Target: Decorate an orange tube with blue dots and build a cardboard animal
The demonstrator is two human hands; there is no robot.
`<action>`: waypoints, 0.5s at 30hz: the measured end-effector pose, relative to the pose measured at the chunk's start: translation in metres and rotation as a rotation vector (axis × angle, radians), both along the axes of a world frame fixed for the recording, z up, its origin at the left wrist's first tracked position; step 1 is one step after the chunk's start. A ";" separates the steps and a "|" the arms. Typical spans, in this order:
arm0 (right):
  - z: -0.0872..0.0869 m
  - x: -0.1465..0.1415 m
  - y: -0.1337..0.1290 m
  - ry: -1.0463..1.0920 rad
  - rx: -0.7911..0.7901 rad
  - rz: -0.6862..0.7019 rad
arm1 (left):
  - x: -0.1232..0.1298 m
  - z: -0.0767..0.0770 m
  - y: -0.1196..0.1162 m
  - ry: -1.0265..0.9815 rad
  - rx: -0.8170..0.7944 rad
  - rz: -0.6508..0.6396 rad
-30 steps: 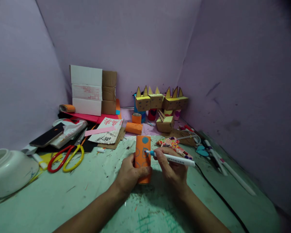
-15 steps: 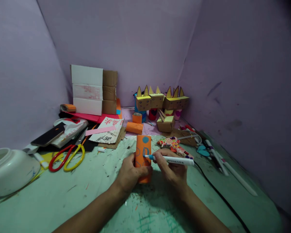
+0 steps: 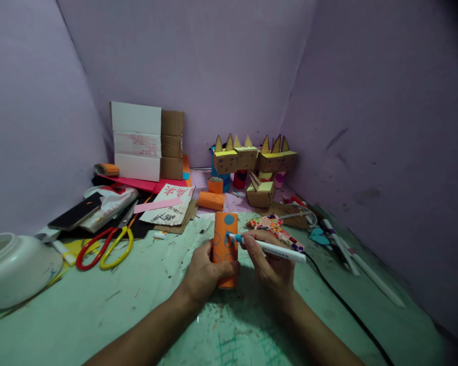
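Here's the orange tube (image 3: 219, 226), between our hands over the green tabletop (image 3: 148, 325), 1 blue spot (image 3: 228, 219) filled. Our left hand (image 3: 202, 272) grips it low; our right hand (image 3: 273, 272) pinches the marker (image 3: 280, 250), tip at another spot. We seem to be colouring; the next stroke calls for steady, light pressure. Just beyond sit 2 orange rolls (image 3: 211, 202).
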State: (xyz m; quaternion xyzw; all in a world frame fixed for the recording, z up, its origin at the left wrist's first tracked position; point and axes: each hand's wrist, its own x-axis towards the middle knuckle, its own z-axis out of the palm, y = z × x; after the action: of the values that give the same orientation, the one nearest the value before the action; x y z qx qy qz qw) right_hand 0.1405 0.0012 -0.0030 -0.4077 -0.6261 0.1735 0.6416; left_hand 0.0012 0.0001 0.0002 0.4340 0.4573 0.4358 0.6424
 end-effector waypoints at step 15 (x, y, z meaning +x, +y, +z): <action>0.001 0.000 -0.003 0.040 -0.040 0.007 | 0.000 0.000 0.001 -0.014 -0.002 0.004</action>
State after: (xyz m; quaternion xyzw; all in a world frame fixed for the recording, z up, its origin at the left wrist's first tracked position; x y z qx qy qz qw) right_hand 0.1403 -0.0018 -0.0018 -0.4148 -0.6108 0.1966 0.6451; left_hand 0.0014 0.0006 0.0006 0.4292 0.4543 0.4397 0.6450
